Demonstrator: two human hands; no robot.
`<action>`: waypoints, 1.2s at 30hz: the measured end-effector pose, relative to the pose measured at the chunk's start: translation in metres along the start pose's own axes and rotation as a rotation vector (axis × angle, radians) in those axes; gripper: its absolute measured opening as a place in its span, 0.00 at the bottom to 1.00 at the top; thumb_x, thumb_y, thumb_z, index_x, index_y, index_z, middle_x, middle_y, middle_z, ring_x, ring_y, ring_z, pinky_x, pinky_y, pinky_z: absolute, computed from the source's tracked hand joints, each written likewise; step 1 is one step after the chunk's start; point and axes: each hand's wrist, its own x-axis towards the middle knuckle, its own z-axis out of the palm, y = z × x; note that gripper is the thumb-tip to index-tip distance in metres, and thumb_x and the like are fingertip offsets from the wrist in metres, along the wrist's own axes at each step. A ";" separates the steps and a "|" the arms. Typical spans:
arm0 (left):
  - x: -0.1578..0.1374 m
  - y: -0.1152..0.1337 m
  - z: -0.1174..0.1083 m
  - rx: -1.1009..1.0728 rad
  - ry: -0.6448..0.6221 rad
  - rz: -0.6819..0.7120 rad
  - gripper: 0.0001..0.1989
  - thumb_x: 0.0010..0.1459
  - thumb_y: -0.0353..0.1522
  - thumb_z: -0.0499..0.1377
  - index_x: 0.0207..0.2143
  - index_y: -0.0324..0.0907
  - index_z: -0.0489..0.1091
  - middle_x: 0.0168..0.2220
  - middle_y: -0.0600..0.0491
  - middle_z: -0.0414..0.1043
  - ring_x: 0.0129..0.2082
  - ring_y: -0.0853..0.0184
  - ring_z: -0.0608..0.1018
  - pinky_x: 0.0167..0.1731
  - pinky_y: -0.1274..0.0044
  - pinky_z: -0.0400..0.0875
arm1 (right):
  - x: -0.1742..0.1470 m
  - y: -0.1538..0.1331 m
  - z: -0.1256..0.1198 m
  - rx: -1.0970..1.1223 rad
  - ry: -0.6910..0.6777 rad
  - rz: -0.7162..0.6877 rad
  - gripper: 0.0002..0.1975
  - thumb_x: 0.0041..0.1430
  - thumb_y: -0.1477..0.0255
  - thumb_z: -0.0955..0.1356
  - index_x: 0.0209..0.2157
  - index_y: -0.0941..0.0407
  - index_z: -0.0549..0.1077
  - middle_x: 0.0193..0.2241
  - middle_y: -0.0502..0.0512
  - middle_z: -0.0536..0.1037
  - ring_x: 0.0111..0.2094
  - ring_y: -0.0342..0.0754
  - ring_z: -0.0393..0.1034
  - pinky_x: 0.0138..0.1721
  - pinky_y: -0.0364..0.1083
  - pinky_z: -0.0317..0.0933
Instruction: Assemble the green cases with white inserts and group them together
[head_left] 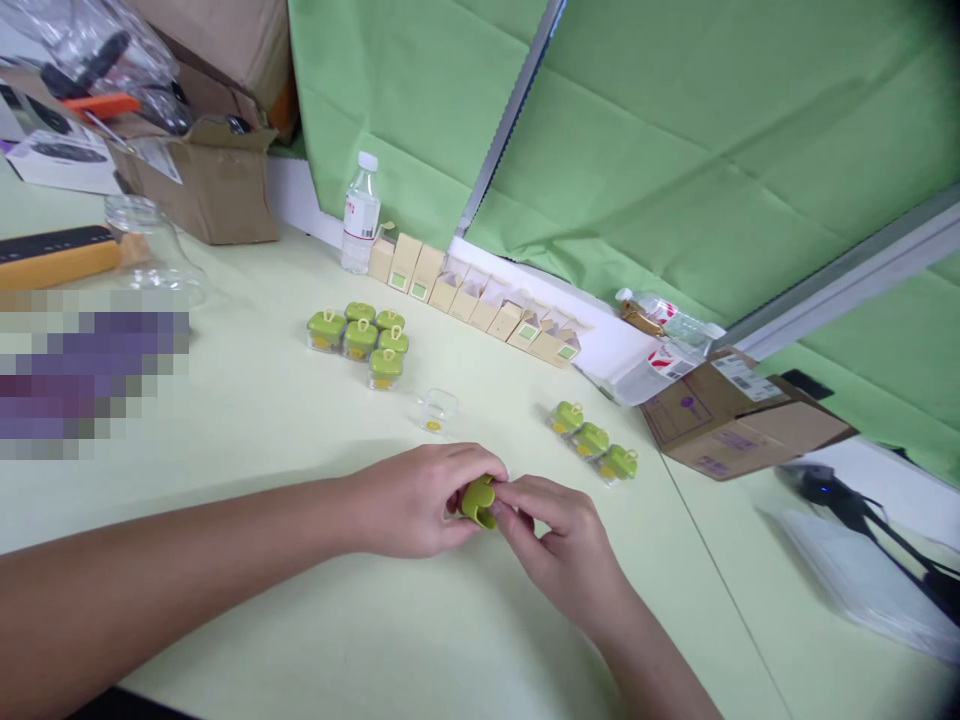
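Note:
Near the front of the table, my left hand point(420, 497) is closed around a green lid point(478, 502), holding it tilted. From the other side, my right hand point(562, 530) pinches at the lid's edge with thumb and fingertips; any small part between them is hidden. Just beyond my hands stands an uncovered clear container point(438, 411) with a yellow mark low on its front. Farther left is a cluster of several small clear containers with green lids point(361, 338), each with a pale loop on top. A row of three similar lidded containers point(592, 440) sits to the right.
Several small beige boxes point(469, 295) line the back edge beside an upright water bottle point(361, 212). Two bottles point(667, 355) lie at back right near a cardboard box point(739, 415). An open carton point(217, 185) and a clear jar point(150, 250) stand at left.

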 end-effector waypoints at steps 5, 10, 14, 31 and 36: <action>0.001 0.005 -0.001 -0.012 0.003 -0.011 0.17 0.54 0.24 0.59 0.46 0.43 0.66 0.37 0.55 0.69 0.32 0.70 0.70 0.33 0.77 0.65 | 0.002 -0.002 0.002 0.147 0.095 0.099 0.07 0.61 0.74 0.69 0.35 0.50 0.81 0.24 0.48 0.68 0.25 0.42 0.62 0.23 0.42 0.57; 0.001 0.005 -0.003 -0.014 0.035 -0.004 0.15 0.56 0.25 0.59 0.46 0.44 0.66 0.38 0.54 0.70 0.33 0.70 0.71 0.33 0.77 0.66 | 0.006 0.000 0.010 0.521 0.142 0.320 0.08 0.55 0.66 0.75 0.33 0.52 0.73 0.33 0.50 0.72 0.33 0.45 0.70 0.33 0.46 0.69; 0.000 0.003 -0.003 -0.026 0.043 0.004 0.16 0.56 0.26 0.60 0.47 0.44 0.66 0.40 0.53 0.71 0.34 0.70 0.72 0.33 0.77 0.67 | 0.007 0.003 0.008 0.716 0.140 0.416 0.18 0.52 0.63 0.77 0.38 0.52 0.68 0.37 0.52 0.75 0.38 0.48 0.73 0.38 0.49 0.72; -0.003 0.001 0.002 0.004 -0.082 0.045 0.20 0.56 0.23 0.58 0.51 0.46 0.65 0.41 0.53 0.71 0.33 0.70 0.72 0.34 0.78 0.67 | 0.010 -0.008 0.004 0.739 -0.055 0.445 0.15 0.53 0.59 0.76 0.34 0.55 0.73 0.33 0.54 0.81 0.34 0.49 0.77 0.37 0.49 0.72; -0.003 0.001 0.000 0.019 -0.108 0.056 0.22 0.55 0.22 0.58 0.51 0.46 0.65 0.43 0.52 0.72 0.33 0.70 0.72 0.35 0.78 0.67 | 0.010 -0.010 0.007 0.742 -0.041 0.461 0.13 0.54 0.63 0.75 0.33 0.55 0.72 0.32 0.52 0.81 0.34 0.48 0.78 0.38 0.49 0.72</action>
